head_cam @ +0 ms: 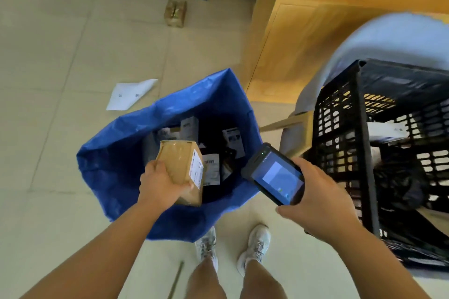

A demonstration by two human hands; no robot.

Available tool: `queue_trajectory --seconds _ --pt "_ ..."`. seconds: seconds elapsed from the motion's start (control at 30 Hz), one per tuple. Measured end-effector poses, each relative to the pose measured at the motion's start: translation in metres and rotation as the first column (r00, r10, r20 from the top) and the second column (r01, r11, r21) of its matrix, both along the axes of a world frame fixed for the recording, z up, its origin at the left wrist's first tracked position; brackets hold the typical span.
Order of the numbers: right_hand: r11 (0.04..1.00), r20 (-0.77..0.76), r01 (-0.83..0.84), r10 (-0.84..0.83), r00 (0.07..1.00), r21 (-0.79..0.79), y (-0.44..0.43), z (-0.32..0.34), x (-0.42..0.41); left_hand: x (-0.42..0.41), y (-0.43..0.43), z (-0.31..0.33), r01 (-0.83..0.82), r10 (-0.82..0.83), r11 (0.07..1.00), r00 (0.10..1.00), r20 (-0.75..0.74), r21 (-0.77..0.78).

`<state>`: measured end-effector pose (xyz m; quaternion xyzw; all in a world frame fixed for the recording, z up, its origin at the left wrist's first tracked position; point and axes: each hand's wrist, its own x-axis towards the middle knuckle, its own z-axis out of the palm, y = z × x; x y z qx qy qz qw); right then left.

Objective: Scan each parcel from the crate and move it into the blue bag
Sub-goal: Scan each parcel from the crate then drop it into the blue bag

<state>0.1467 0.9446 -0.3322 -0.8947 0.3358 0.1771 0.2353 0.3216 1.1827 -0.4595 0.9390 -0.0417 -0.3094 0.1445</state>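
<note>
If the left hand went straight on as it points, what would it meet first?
The left hand, gripping the brown box, would likely meet the parcels inside the blue bag; depth is unclear.

A brown cardboard parcel (181,167), taped and with a white label on one side, sits tilted in the left hand (158,184) over the open mouth of the blue bag (116,153). The bag stands on the floor with several labelled packets (233,141) inside. Beside it to the right stands the black lattice crate (340,128), a pale box (386,130) showing inside.
</note>
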Motion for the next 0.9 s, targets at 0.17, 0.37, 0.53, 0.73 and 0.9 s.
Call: queue_trajectory --seconds 0.17,0.37,0.53,0.73,0.9 --pt "0.998 -0.046 0.041 -0.043 0.998 -0.042 -0.010 -0.035 0.006 0.004 -0.018 -0.070 0.055 -0.055 0.998 0.995 -0.088 -0.006" --pt "0.992 -0.082 0.062 -0.072 0.994 -0.112 -0.036 -0.070 0.008 0.003 -0.045 -0.145 0.087 -0.088 0.996 0.993 -0.084 -0.015" --pt "0.991 -0.106 0.073 -0.084 0.991 -0.111 -0.046 -0.084 0.003 -0.010 -0.052 -0.179 0.080 -0.070 0.995 0.984 -0.164 0.055" --pt "0.993 -0.112 0.059 -0.070 0.991 -0.100 -0.040 -0.073 -0.004 -0.019 -0.047 -0.161 0.182 -0.176 0.983 0.956 -0.236 0.006" --pt "0.993 -0.091 0.072 -0.080 0.993 -0.095 -0.033 -0.036 -0.013 -0.023 -0.039 -0.109 0.219 -0.208 0.976 0.941 -0.269 0.011"
